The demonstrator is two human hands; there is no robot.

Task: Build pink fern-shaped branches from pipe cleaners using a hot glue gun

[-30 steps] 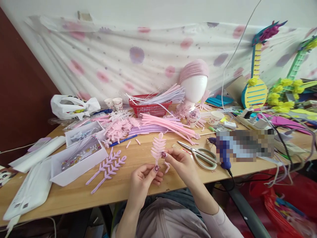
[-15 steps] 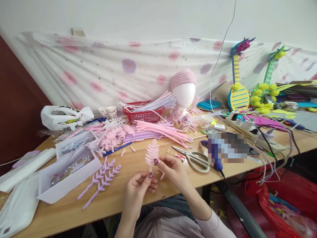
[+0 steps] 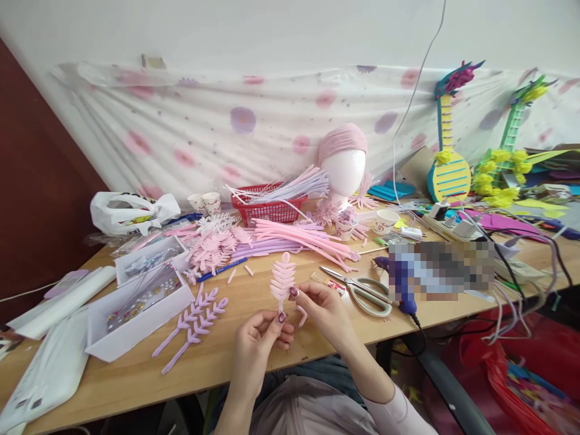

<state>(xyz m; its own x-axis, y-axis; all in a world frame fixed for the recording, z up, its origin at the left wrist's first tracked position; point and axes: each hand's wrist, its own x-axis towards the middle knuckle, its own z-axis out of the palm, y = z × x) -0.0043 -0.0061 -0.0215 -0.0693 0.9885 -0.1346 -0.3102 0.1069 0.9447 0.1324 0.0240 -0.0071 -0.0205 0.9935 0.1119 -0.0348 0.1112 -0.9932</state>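
A pink pipe-cleaner leaf (image 3: 283, 275) stands upright above the table's front edge, its paired fronds spread and a loop at the tip. My left hand (image 3: 258, 341) is closed, pinching the leaf's stem from below between thumb and fingers. At the lower right fronds, my right hand (image 3: 328, 311) is closed in a pinch with thumb and forefinger. A short pink pipe-cleaner end (image 3: 302, 315) pokes out under the right fingers; whether it belongs to the leaf is hidden. Two lilac pipe-cleaner sprigs (image 3: 194, 326) lie left of my hands.
Scissors (image 3: 362, 290) and a purple glue gun (image 3: 402, 284) lie to the right. White boxes of beads (image 3: 136, 317) stand left. Behind are pink pipe cleaners (image 3: 299, 238), a red basket (image 3: 267, 211) and a foam head (image 3: 343, 169). Cables (image 3: 507, 302) trail over the right edge.
The camera's view has swung slightly left, so the scene sits farther right in the picture. Both hands keep nearly the same pose at the pink leaf.
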